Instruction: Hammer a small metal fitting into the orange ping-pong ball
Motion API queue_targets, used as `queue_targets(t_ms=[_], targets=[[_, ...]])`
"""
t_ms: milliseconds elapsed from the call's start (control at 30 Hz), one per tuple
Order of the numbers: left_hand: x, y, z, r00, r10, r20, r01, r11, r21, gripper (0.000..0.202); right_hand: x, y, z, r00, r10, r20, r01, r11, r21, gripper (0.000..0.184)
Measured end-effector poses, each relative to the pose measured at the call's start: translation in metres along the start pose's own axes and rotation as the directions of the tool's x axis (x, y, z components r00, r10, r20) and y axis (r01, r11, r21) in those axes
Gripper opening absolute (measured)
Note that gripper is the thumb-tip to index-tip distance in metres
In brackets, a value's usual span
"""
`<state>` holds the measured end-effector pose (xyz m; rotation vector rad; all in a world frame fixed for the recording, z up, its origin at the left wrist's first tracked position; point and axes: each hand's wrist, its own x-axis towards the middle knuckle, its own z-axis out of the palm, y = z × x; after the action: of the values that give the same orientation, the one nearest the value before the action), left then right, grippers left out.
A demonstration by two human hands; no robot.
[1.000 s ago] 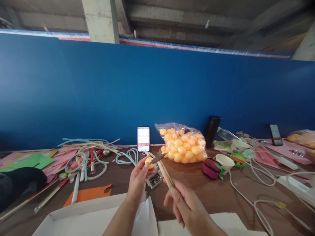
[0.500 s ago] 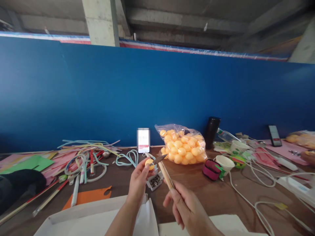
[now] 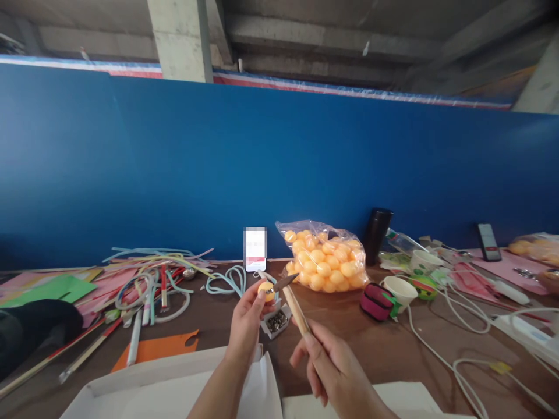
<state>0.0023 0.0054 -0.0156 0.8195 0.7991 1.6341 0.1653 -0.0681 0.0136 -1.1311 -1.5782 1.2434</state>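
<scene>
My left hand pinches an orange ping-pong ball between thumb and fingers. Small shiny metal bits show on the ball's right side; they are too small to name. My right hand is wrapped round the wooden handle of a hammer. Its dark head lies crosswise, one end right beside the ball's metal bits; whether they touch I cannot tell. Below the ball, a small grey box of little metal pieces stands on the table, partly behind my left hand.
Behind my hands a clear bag of orange balls leans near a phone. Tubes and sticks lie left. A purple pouch, paper cups and white cables are right. A white tray sits in front.
The hammer head has shifted slightly right, away from the ball, and more of the metal bits shows. My left hand and the ball have stayed nearly still.
</scene>
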Motion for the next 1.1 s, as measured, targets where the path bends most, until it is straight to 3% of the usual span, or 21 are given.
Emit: queue_targets(t_ms=[367,667,1100], targets=[[-0.0002,0.0005,0.0007,1.0,-0.022,0.009,0.022,1.0,-0.003,0.045,0.0004,-0.0036,0.0008,0.999,0.004,0.04,-0.004,1.0,-0.013,0.045],[-0.0009,0.0039,0.0016,1.0,-0.014,0.003,0.014,0.997,-0.074,0.044,-0.0008,-0.0051,-0.001,0.997,-0.002,-0.083,0.009,0.997,0.083,0.05],[-0.0016,0.0043,0.0031,0.999,-0.025,0.027,0.027,0.998,-0.049,0.046,-0.002,-0.0058,0.0032,0.999,-0.031,-0.034,0.032,0.999,0.004,0.045]])
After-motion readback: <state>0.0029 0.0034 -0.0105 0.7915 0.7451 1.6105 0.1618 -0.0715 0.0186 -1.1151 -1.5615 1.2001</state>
